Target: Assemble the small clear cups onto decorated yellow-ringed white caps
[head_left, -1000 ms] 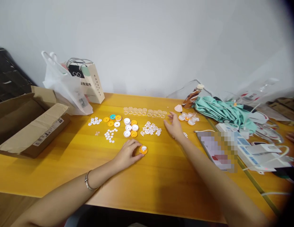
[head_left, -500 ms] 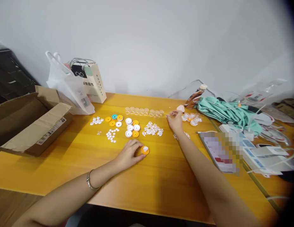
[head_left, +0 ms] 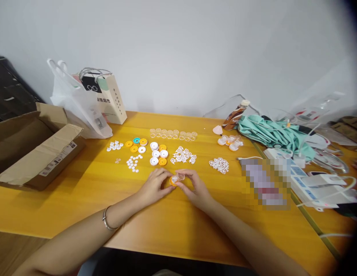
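**Orange Cap and Clear Cup, Pinched Together at Mid-Tabletop**

Head view, looking forward and down. Grips an orange cap (head_left: 173, 181) with the left hand (head_left: 155, 186), fingers curled shut on its left rim, low over the yellow tabletop (head_left: 178, 234). Cannot tell whether the cap rests on the wood or sits just above it. Wears a thin bracelet (head_left: 107, 220) on the left wrist. Pinches a small clear cup (head_left: 180, 176) with the right hand (head_left: 197, 188), thumb and fingertips closed on it, touching the cap's upper right edge. Keeps both hands knuckle to knuckle, near the middle of the tabletop.

Just beyond the hands, laid out in groups:
- a scatter of white lattice pieces (head_left: 183, 156), and a second pile (head_left: 219, 165) off to the right
- a cluster of white and orange caps (head_left: 158, 154)
- orange and teal discs (head_left: 135, 143) to the left of those
- tiny white buttons (head_left: 133, 163) below the discs
- a row of clear cups (head_left: 173, 134) farther back
- a few assembled pieces (head_left: 230, 142) near a brown bottle (head_left: 234, 115)

At far left, an open cardboard box (head_left: 31, 153), with a white plastic bag (head_left: 77, 107) and a paper bag (head_left: 111, 101) against the wall. At right, a folded green umbrella (head_left: 270, 134) and a white power strip (head_left: 306, 182), well apart from the hands.
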The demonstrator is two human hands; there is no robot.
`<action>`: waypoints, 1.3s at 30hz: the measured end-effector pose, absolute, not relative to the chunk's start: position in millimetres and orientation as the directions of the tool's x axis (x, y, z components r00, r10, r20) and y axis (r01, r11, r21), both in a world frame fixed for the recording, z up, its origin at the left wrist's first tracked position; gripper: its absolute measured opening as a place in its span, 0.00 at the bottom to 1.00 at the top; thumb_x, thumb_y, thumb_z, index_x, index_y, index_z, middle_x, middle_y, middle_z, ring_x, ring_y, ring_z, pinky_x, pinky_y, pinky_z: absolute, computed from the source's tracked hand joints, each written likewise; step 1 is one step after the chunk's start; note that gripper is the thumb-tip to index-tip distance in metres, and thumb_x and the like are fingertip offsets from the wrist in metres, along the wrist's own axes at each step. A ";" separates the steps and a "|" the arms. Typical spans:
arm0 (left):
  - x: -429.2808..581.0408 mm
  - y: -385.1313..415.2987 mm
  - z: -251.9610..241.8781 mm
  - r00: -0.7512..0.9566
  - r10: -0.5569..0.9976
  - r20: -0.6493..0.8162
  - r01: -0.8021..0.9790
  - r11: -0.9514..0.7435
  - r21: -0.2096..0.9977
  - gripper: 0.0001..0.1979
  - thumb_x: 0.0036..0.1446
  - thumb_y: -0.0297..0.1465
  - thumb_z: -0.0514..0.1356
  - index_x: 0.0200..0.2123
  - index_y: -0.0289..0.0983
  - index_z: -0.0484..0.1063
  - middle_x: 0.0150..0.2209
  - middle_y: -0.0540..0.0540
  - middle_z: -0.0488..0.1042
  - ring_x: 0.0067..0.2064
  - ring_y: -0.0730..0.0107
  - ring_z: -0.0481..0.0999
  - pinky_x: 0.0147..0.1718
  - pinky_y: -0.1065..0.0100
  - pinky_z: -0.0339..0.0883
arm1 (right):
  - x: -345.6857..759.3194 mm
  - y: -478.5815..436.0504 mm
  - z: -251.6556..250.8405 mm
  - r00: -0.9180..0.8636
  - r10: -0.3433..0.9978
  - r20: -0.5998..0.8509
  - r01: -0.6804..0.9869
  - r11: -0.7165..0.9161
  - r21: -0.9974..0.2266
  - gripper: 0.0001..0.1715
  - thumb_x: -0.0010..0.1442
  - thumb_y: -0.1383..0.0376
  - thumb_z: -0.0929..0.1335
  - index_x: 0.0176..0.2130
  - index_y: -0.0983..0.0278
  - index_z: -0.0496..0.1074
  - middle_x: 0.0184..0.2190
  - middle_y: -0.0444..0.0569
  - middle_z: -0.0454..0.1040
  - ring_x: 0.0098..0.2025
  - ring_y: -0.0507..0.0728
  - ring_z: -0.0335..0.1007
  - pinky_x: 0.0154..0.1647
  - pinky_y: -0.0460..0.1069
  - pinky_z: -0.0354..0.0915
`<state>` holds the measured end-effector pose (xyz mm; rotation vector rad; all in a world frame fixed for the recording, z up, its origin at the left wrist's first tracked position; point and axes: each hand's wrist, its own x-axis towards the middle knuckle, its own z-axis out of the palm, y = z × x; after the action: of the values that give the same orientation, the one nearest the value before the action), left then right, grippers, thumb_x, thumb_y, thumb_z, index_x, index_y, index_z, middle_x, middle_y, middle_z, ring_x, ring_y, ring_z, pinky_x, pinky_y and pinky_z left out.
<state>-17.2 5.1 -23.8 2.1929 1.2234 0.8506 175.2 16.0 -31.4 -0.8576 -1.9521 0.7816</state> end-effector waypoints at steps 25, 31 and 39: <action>-16.2 10.0 -22.3 0.378 0.899 0.222 0.353 -0.362 0.863 0.12 0.52 0.36 0.62 0.40 0.37 0.73 0.40 0.43 0.73 0.43 0.63 0.71 0.47 0.60 0.63 | 176.8 15.1 -30.5 -0.582 0.755 0.302 0.226 0.507 -0.832 0.35 0.57 0.66 0.66 0.60 0.57 0.52 0.55 0.54 0.64 0.55 0.58 0.63 0.52 0.56 0.65; -14.7 9.2 5.4 0.373 0.888 0.270 0.266 -0.381 0.885 0.10 0.57 0.35 0.57 0.42 0.39 0.72 0.43 0.44 0.73 0.46 0.64 0.71 0.48 0.59 0.64 | 172.1 13.5 -13.6 -0.478 0.816 0.326 0.093 0.416 -0.905 0.34 0.59 0.64 0.64 0.62 0.53 0.49 0.58 0.51 0.59 0.59 0.56 0.57 0.57 0.55 0.60; -25.6 14.2 84.4 0.453 0.829 0.326 0.319 -0.493 0.810 0.19 0.59 0.34 0.55 0.54 0.42 0.61 0.50 0.43 0.69 0.50 0.64 0.69 0.48 0.60 0.66 | 177.1 -1.7 40.5 -0.472 0.812 0.343 -0.025 0.377 -0.926 0.38 0.60 0.60 0.64 0.63 0.55 0.42 0.49 0.52 0.66 0.51 0.55 0.65 0.55 0.56 0.61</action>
<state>-25.6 14.2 84.4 2.0266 0.9558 0.9649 177.1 -1.7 40.5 -0.6928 -1.7653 1.2069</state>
